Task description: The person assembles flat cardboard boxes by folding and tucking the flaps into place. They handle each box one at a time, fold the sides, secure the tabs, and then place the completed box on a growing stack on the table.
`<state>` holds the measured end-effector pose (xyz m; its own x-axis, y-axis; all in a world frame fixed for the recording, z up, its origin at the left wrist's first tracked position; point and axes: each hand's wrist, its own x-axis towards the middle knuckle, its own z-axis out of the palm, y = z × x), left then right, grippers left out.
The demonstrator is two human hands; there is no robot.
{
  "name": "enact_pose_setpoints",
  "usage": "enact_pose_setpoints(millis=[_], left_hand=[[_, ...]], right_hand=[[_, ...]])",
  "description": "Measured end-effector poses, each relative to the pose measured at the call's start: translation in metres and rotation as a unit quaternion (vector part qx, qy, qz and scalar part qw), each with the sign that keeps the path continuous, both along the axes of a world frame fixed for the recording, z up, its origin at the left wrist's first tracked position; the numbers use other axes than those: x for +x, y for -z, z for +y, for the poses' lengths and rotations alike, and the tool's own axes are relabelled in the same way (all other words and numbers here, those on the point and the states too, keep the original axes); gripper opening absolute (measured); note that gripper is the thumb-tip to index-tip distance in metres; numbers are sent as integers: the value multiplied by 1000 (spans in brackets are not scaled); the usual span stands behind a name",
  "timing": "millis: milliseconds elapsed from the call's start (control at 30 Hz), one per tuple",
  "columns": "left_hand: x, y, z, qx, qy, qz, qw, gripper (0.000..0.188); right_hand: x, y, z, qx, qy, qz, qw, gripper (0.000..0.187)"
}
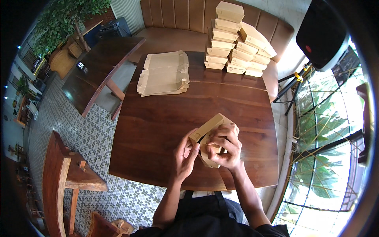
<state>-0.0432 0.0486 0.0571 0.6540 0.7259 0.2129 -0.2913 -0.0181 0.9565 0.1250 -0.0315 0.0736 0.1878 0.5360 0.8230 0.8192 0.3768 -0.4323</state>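
Note:
A partly folded brown cardboard box (207, 128) is held between my hands over the near part of the wooden table. At its left corner, my left hand (185, 155) grips the box with thumb and fingers. Curled over the right side, my right hand (227, 145) has bent fingers on the box's flaps and hides much of them. A dark gap shows between the long side panel and the flap under my hands. Flat cardboard blanks (164, 74) lie in a pile at the table's far left. Folded boxes (221, 43) stand stacked at the far right.
The dark wooden table (158, 130) lies in front of me, with a brown padded bench (173, 38) behind it. A second table (96, 67) stands to the left, and a wooden chair (59, 170) nearer. On the right are a black speaker (321, 35) on a stand and a window.

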Motion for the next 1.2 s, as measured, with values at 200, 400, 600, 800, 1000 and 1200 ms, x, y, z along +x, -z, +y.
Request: enact_pose_setpoints(millis=[200, 400, 600, 800, 1000, 1200], left_hand=[[5, -2, -4, 14, -14, -31, 999, 48], [6, -1, -5, 22, -34, -11, 999, 48], [5, 0, -3, 24, -42, -6, 999, 48], [4, -5, -2, 25, -17, 6, 1000, 49], [3, -9, 0, -31, 42, 0, 999, 73], [13, 1, -8, 44, 17, 24, 999, 93]], right_hand=[[-3, -2, 0, -20, 24, -14, 999, 25], [-3, -6, 0, -28, 15, -32, 999, 30], [-2, -7, 2, -31, 6, -44, 999, 30], [-2, 3, -2, -99, -4, -53, 994, 36], [1, 28, 3, -26, -81, 48, 995, 64], [10, 32, 8, 68, -221, 204, 951, 73]])
